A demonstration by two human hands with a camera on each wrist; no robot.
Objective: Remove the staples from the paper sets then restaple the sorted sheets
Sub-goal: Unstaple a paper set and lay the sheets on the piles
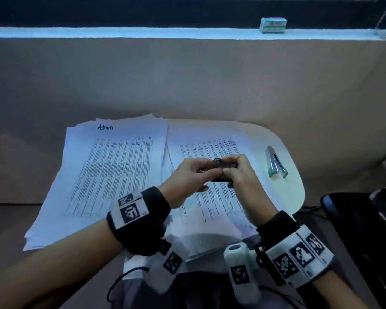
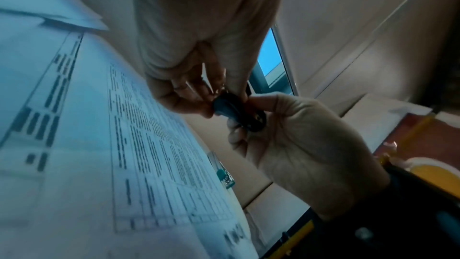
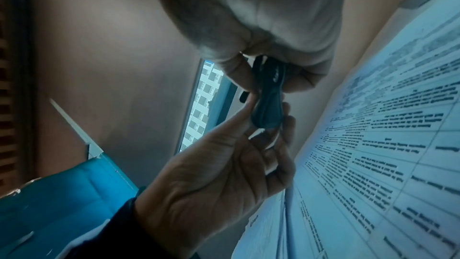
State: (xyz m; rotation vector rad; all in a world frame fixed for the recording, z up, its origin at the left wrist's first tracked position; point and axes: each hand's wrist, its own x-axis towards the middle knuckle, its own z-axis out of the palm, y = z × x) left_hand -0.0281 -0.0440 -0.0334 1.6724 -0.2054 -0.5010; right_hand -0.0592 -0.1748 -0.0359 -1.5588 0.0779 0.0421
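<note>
both hands, left hand (image 1: 187, 175) and right hand (image 1: 241, 172), pinch a small dark staple remover (image 1: 221, 167) in a fingertip grip above the paper sets (image 1: 120, 170) on the worktop (image 1: 283, 192), probably readying it, stapler (image 1: 275, 162) parked nearby for later.

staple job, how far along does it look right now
Done: nothing is provably finished; two paper stacks lie side by side on the white table, staples not discernible. In hand: both the left hand and right hand hold a small dark tool, probably the staple remover, above the right stack. Left: restapling seemingly, since the silver stapler lies untouched at the right.
</note>
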